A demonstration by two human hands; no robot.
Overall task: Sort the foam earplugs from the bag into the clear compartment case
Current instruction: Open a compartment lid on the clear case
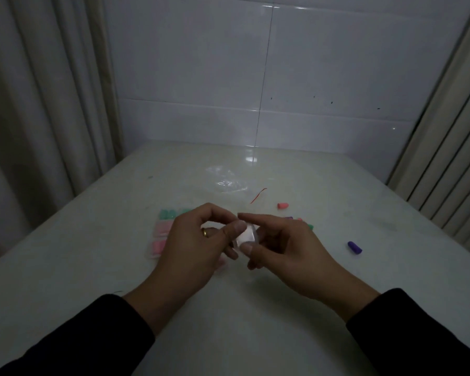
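Both hands meet over the middle of the white table (228, 308). My left hand (198, 245) and my right hand (280, 248) pinch a small whitish, clear-wrapped piece (244, 236) between thumbs and fingertips; what it is cannot be told. The clear compartment case (162, 234) lies left of my left hand, holding green earplugs in its far cells and pink ones nearer; my hand hides part of it. Loose earplugs lie to the right: a pink one (282, 205), a purple one (354, 247), and a green one (310, 226) behind my right hand.
An empty clear plastic bag (228, 183) lies crumpled farther back on the table, a thin red strip (258, 195) beside it. Curtains hang at the left and right, and a white tiled wall stands behind the table.
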